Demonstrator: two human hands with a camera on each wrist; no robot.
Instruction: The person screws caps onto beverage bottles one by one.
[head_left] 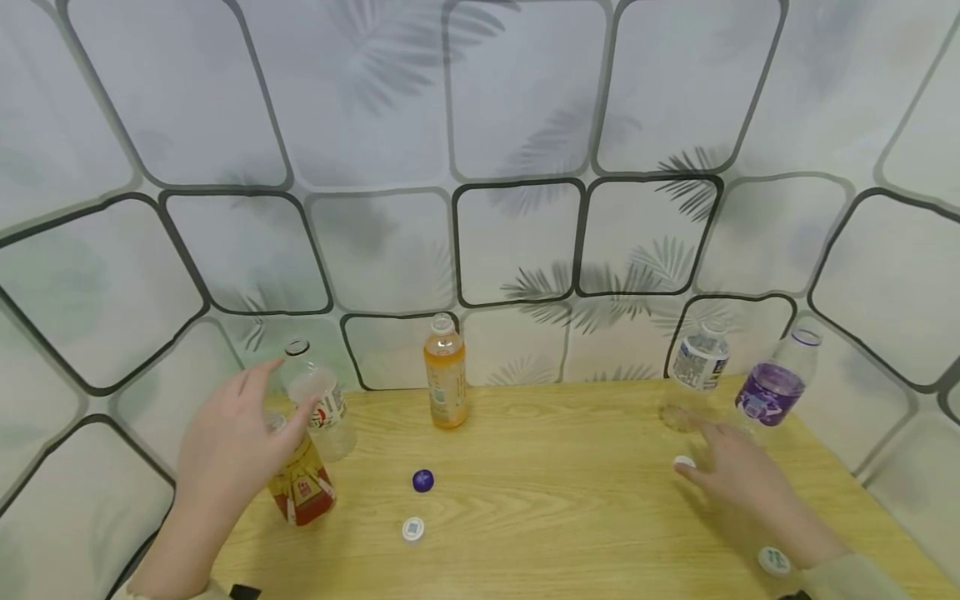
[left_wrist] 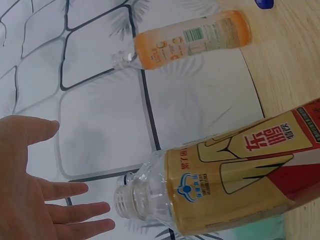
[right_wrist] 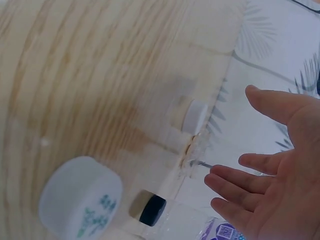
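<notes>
My left hand hovers beside the mouth of a capless bottle with a gold and red label, its fingers spread and holding nothing. Just behind it stands a clear bottle with a white label, also capless. My right hand reaches over the table's right side, fingers extended and grasping nothing. Close to its thumb lies a small white cap. Beyond the fingers are a clear bottle with a white and blue label and a purple-labelled bottle.
An orange bottle stands near the patterned wall at the back of the wooden table. In front of it lie a blue cap and a white cap. Another white cap lies by the right forearm, and a dark cap is nearby.
</notes>
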